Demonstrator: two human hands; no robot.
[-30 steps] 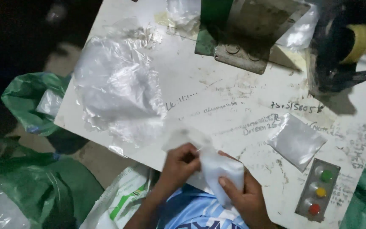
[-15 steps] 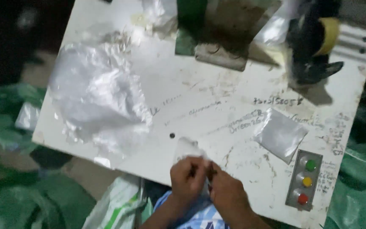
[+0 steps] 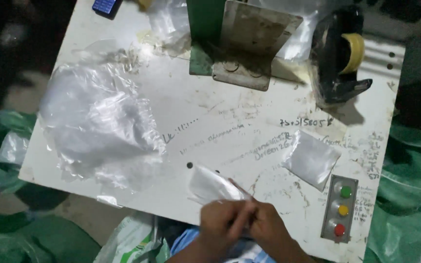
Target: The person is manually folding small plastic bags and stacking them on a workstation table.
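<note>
Pinching together at the near edge of the white bench (image 3: 249,117), the left hand (image 3: 222,225) and right hand (image 3: 270,228) both grip a small clear plastic bag (image 3: 210,185), which lies partly on the bench just ahead of the fingers. A filled white packet (image 3: 311,159) rests to the right, near a three-button control box (image 3: 340,208); a heap of loose plastic bags (image 3: 96,122) sits left. The thin film could slip or tear if the pinch pulls unevenly.

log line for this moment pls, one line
left hand: pinching small clear bag | right hand: pinching same bag | place: near edge of white table | nearby: pile of clear bags
</note>
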